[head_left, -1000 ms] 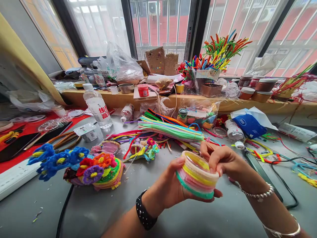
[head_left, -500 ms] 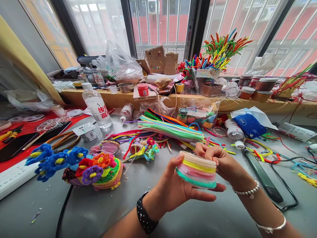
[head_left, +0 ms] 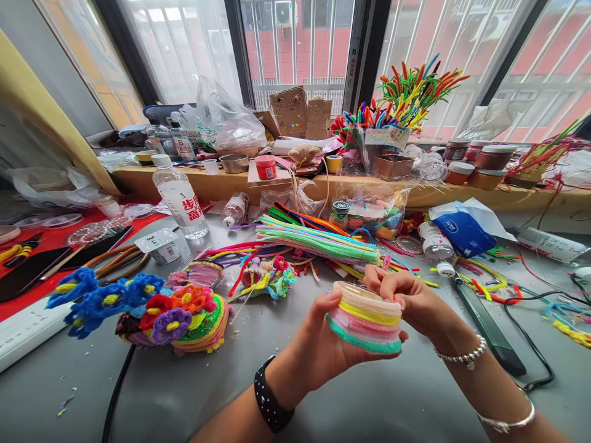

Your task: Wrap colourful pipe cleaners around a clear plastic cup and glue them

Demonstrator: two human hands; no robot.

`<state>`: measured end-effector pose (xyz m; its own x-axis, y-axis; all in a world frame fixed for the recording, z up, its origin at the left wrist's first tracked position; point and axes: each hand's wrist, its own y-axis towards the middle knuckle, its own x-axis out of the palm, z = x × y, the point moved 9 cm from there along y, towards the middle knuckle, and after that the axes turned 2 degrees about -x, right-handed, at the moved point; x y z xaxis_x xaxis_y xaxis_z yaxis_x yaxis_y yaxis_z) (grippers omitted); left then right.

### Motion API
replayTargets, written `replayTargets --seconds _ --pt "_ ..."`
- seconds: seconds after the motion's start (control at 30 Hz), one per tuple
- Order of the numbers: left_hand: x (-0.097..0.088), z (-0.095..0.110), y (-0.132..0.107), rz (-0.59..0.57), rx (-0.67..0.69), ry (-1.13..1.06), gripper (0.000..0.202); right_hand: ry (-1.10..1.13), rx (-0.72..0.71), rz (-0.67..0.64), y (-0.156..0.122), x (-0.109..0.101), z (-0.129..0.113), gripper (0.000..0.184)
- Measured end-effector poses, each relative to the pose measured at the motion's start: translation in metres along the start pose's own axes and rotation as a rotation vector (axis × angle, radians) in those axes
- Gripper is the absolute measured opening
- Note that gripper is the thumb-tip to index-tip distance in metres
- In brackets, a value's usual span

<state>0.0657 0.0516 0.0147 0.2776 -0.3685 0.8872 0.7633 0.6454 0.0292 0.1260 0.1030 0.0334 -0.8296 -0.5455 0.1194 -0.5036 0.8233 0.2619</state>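
My left hand cups a small round container wrapped in bands of pipe cleaner: cream, yellow, pink and teal. Its fingers curl under the bottom and its thumb rests on the near rim. My right hand is closed at the container's far right rim, fingers pinched on the top band. A pink pipe cleaner end sticks up just behind that hand. Both hands hover above the grey table.
A pipe-cleaner flower basket and blue flowers lie at left. A bundle of pipe cleaners, a water bottle, a small bottle, a black tool with cable and a cluttered window ledge lie beyond.
The container tipped from showing its open top to nearly level and rose slightly. My right hand slid from the upper rim to the far right side; left fingers curled in under it.
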Motion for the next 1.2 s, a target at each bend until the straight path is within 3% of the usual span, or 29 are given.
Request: replayTargets --seconds 0.27,0.5,0.6,0.7,0.87,1.03,1.2 --pt "-0.001 0.002 -0.001 0.011 0.0 -0.004 0.055 -0.122 -0.002 -0.014 -0.005 0.001 -0.016 0.023" --pt "-0.012 0.017 -0.003 0.147 0.123 0.007 0.043 -0.236 -0.039 0.098 -0.005 -0.007 -0.026 0.014" --pt "-0.014 0.023 -0.004 0.198 0.176 0.02 0.04 -0.446 -0.154 0.211 -0.01 -0.007 -0.048 0.011" --pt "-0.016 0.028 -0.006 0.237 0.227 0.034 0.035 -0.736 -0.318 0.294 -0.021 0.005 -0.075 0.023" --pt "-0.015 0.033 -0.008 0.243 0.296 0.046 0.031 -1.123 -0.552 0.299 -0.033 0.038 -0.101 0.035" --pt "-0.017 0.036 -0.009 0.271 0.336 0.103 0.03 -1.188 -0.662 0.289 -0.034 0.051 -0.105 0.029" --pt "-0.018 0.033 -0.007 0.282 0.328 0.122 0.029 -1.189 -0.622 0.285 -0.03 0.049 -0.099 0.013"
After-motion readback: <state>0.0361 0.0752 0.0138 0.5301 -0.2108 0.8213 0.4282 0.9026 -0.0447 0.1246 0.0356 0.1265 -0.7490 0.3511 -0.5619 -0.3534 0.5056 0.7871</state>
